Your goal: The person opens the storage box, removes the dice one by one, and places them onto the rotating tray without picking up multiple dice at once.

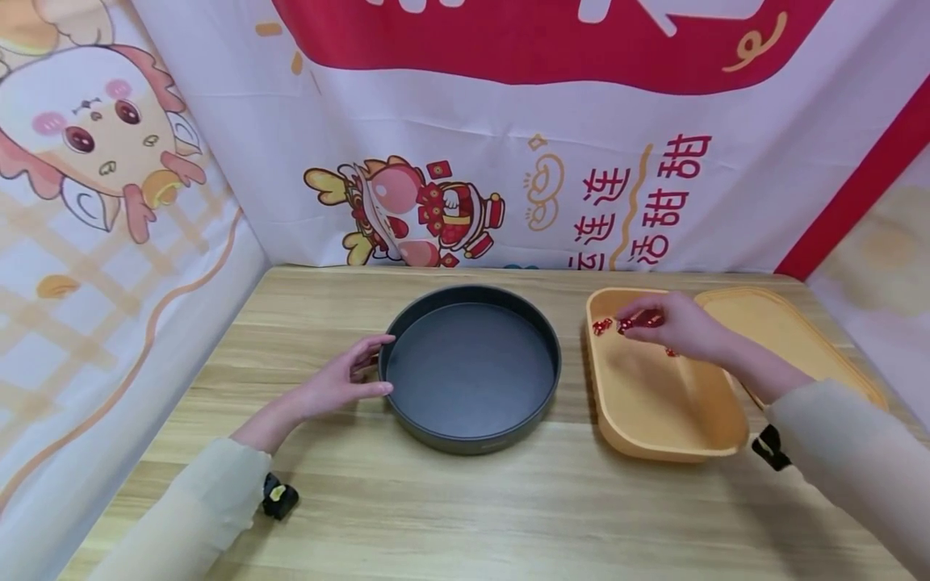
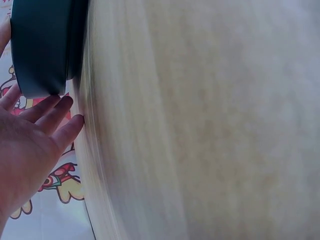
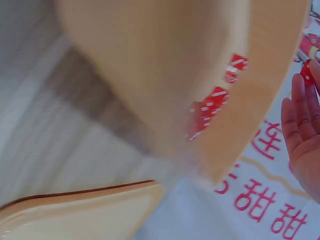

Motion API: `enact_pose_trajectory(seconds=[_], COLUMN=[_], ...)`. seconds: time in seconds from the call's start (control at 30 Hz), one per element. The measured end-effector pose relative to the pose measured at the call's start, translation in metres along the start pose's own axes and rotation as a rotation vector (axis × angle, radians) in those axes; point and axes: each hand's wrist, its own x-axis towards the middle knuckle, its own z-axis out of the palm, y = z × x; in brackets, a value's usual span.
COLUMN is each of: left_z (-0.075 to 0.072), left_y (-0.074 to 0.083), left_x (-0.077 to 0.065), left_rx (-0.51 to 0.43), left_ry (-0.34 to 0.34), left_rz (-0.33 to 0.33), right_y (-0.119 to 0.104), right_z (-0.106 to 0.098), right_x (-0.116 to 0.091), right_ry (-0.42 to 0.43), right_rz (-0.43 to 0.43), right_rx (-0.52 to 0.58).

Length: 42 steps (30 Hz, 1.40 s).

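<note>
On the table (image 1: pixel 465 516), the mid-frame pan (image 1: pixel 472 371) is touched by a spread left hand (image 1: pixel 337 384); rightward, 1 candy (image 3: pixel 307 73) is pinched by the right hand (image 1: pixel 679 324).

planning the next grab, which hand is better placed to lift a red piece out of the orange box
The right hand, most likely: it is over the orange box and pinches a red piece. The left hand is farther off, at the left rim of the dark pan.
</note>
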Motion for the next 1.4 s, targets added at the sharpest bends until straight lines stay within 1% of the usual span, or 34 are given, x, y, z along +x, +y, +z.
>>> enact_pose_trajectory(seconds=[0.1,0.27,0.4,0.57,0.63,0.73,0.8,1.03,1.2,1.3,1.4], left_z=[-0.001,0.0,0.0,0.0,0.0,-0.001,-0.002,-0.001,0.0,0.0,-0.001], left_y=[0.0,0.0,0.0,-0.002,-0.002,-0.002,-0.002,0.001,0.002,0.002,0.002], left_x=[0.0,0.0,0.0,0.0,0.001,0.001,0.001,0.001,0.001,0.001,0.0], left_rx=[-0.002,-0.004,-0.009,-0.008,-0.01,-0.011,-0.014,-0.026,-0.024,-0.024,-0.034], left_ry=[0.002,0.005,-0.001,-0.008,-0.01,-0.015,-0.017,-0.017,-0.02,-0.021,-0.019], left_rz=[0.001,-0.007,-0.013,-0.017,-0.019,-0.022,-0.027,-0.034,-0.04,-0.047,-0.049], right_y=[-0.012,-0.033,-0.049,-0.069,-0.078,-0.09,-0.098,-0.119,-0.125,-0.127,-0.128], right_z=[-0.001,0.006,0.019,0.038,0.046,0.056,0.064,0.098,0.12,0.128,0.134], right_x=[0.006,0.021,0.038,0.061,0.069,0.079,0.086,0.107,0.116,0.12,0.123], right_ry=[-0.008,-0.033,-0.052,-0.067,-0.086,-0.131,-0.161,-0.303,-0.384,-0.413,-0.429], right_rz=[0.012,-0.036,-0.1,-0.212,-0.237,-0.234,-0.232,-0.228,-0.214,-0.215,-0.195], right_rx=[0.007,0.018,0.053,0.1,0.115,0.107,0.081,0.044,-0.027,-0.056,-0.072])
